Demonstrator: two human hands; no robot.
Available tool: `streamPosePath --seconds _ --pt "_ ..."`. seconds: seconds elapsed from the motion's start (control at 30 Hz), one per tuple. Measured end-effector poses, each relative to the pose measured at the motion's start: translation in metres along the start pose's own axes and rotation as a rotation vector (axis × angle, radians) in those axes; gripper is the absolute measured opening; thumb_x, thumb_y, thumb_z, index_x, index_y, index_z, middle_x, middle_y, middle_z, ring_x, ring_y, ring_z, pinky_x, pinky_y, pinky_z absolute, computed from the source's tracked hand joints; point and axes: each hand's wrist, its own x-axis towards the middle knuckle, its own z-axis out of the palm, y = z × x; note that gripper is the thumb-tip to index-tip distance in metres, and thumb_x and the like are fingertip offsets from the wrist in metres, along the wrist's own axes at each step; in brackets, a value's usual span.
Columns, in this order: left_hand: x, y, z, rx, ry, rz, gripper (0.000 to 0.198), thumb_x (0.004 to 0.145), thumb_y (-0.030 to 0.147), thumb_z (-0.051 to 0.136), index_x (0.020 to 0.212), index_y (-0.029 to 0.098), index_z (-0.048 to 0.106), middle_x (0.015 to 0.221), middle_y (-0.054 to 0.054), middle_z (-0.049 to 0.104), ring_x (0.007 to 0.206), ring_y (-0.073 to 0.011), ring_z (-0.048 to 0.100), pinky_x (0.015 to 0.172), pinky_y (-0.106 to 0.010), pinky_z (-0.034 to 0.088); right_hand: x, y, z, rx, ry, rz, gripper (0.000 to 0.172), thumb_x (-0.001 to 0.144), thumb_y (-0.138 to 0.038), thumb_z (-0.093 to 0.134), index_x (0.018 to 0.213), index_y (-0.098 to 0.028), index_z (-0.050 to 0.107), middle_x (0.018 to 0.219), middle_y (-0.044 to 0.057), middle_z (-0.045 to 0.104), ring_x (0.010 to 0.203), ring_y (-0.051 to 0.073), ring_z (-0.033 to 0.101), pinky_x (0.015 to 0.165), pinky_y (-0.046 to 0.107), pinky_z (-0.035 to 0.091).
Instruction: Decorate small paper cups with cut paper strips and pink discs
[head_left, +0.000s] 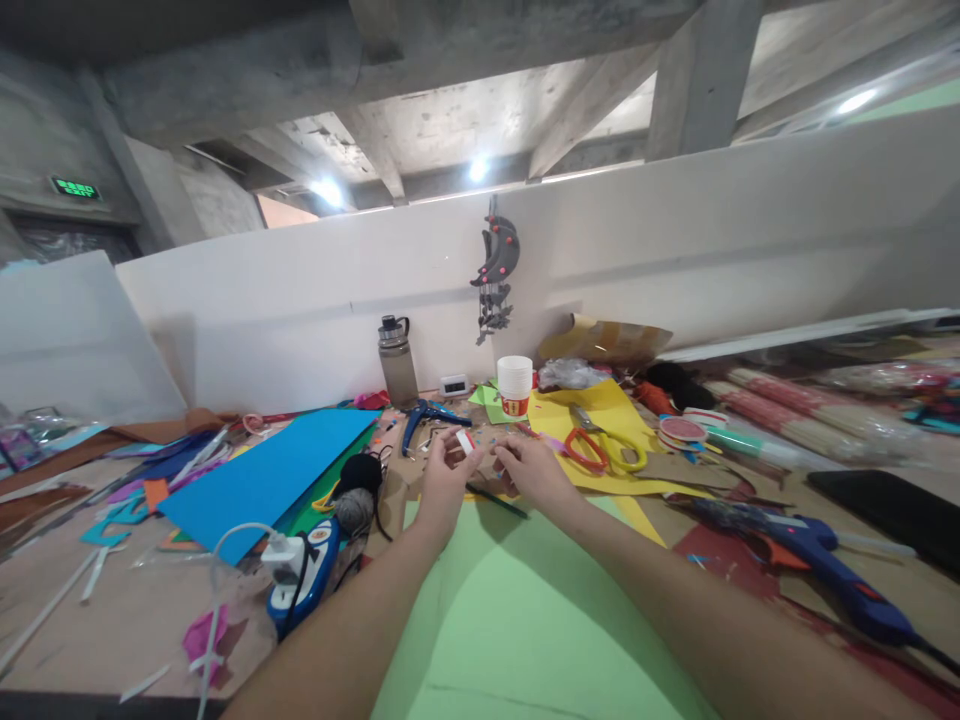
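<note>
My left hand [448, 472] is closed, its thumb and fingers gripping a small white block with a red edge [466, 442], which looks like an eraser. Just to the right, my right hand [527, 466] has its fingers curled together at the tips; whether anything is between them is hidden. Below both hands a dark pencil [498, 499] lies slanted across the top of a light green sheet [517, 600]. My forearms reach over that sheet from both sides.
Scissors [600, 445] lie on yellow paper [555, 412] at right, near stacked paper cups [515, 385]. A blue glue gun [832, 570] rests farther right. Blue paper [277, 470], a power strip [307, 580] and yarn [354, 510] are left. A bottle [397, 365] stands behind.
</note>
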Motion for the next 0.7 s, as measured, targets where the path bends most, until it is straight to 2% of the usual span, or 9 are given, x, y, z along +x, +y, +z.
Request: streamPosePath --seconds 0.1,0.27,0.43,0.6,0.7 --pt "-0.0001 0.0019 -0.0010 0.011 -0.002 0.019 0.058 0.062 0.033 0.079 0.113 0.019 0.056 0.098 -0.007 0.062 0.082 -0.0145 0.060 0.071 -0.025 0.047 -0.0005 0.0019 0.0010 -0.040 0.008 -0.061 0.014 0.080 -0.023 0.053 0.071 -0.022 0.064 0.060 -0.003 0.060 0.042 0.011 0.053 0.040 0.023 0.042" --pt "-0.0033 0.0038 0.0014 -0.088 -0.038 -0.062 0.055 0.068 0.043 0.073 0.115 0.020 0.054 0.094 -0.005 0.064 0.075 -0.0138 0.061 0.061 -0.023 0.045 -0.0022 0.0022 0.0023 -0.084 0.014 -0.148 0.015 0.079 -0.024 0.051 0.074 -0.023 0.065 0.060 -0.002 0.060 0.050 0.013 0.054 0.048 0.024 0.043" --pt "-0.0037 0.0008 0.0019 -0.170 -0.096 -0.128 0.047 0.073 0.049 0.067 0.109 0.022 0.053 0.096 -0.006 0.065 0.076 -0.0177 0.065 0.058 -0.026 0.046 -0.0055 -0.0029 0.0018 -0.149 0.006 -0.219 0.016 0.080 -0.024 0.050 0.075 -0.023 0.065 0.065 0.000 0.063 0.059 0.016 0.057 0.055 0.025 0.043" --pt "-0.0026 -0.0016 0.0012 -0.175 -0.086 -0.123 0.047 0.073 0.045 0.068 0.110 0.022 0.051 0.095 -0.006 0.065 0.075 -0.0175 0.064 0.059 -0.027 0.047 -0.0052 -0.0049 0.0010 -0.212 -0.015 -0.294 0.017 0.081 -0.024 0.050 0.077 -0.021 0.066 0.073 0.002 0.065 0.071 0.018 0.058 0.067 0.028 0.044" --pt "-0.0010 -0.0039 0.0007 -0.160 -0.035 -0.114 0.047 0.071 0.045 0.070 0.107 0.021 0.052 0.094 -0.006 0.065 0.074 -0.0170 0.064 0.060 -0.028 0.049 -0.0048 -0.0042 0.0020 -0.240 -0.060 -0.349 0.016 0.082 -0.025 0.053 0.080 -0.020 0.068 0.082 0.004 0.066 0.078 0.018 0.057 0.074 0.030 0.043"
